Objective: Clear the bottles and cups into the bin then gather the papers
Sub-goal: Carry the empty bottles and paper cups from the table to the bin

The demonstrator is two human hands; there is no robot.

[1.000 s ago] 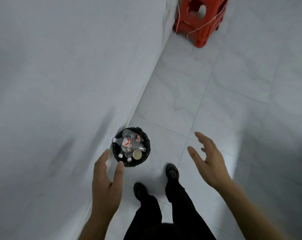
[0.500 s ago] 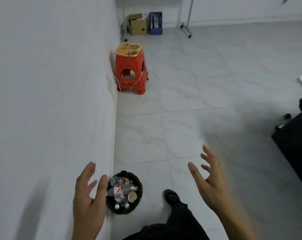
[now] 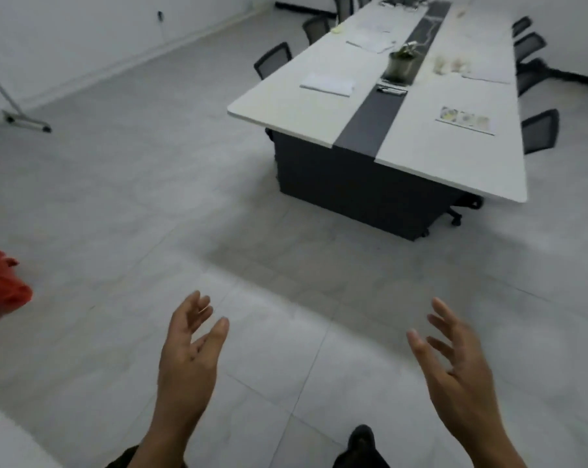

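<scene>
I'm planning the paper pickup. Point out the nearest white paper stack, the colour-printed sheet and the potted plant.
white paper stack (image 3: pixel 327 84): head view, middle of top sheet.
colour-printed sheet (image 3: pixel 465 119): head view, middle of printed face.
potted plant (image 3: pixel 400 65): head view, side of its pot.

A potted plant (image 3: pixel 400 64) is standing on the centre strip of the bench (image 3: pixel 285 106). A paper stack (image 3: pixel 326 84) is lying on the bench's left half and a sheet (image 3: pixel 464 120) on its right half, nearer the front end. Chairs (image 3: pixel 539 130) are lining both long sides of the bench.
</scene>
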